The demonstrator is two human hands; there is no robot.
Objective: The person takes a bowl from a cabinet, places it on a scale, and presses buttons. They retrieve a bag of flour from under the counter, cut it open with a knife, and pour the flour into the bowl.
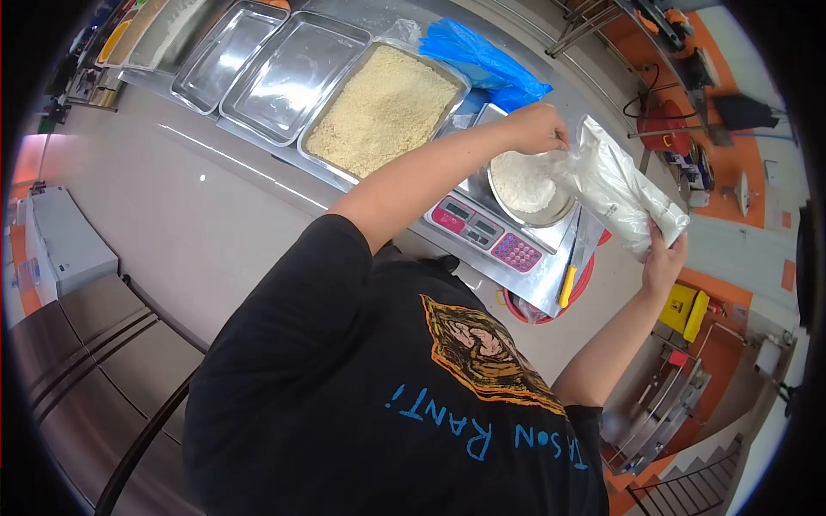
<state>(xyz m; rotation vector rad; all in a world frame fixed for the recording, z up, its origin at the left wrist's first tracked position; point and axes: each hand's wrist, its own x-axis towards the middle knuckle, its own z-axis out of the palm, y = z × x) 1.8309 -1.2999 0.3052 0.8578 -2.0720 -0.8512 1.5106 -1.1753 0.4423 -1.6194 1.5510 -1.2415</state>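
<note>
A clear plastic bag of white powder (615, 185) is tilted over the right side of a round metal bowl (564, 215). My left hand (540, 129) is closed at the bag's open end, its fingers pinching the plastic film. The bag's lower right end rests in my right hand (665, 260), with the fingers wrapped round it. White powder (523, 182) lies in the bowl, which stands on a digital scale (483, 230) with a pink panel.
Left of the scale is a metal tray of yellowish crumbs (383, 107), then two shiny metal trays (294, 73) (225, 53). Blue plastic (482, 60) lies behind. A yellow-handled knife (568, 286) is at the table's right edge, above a red basin (540, 318).
</note>
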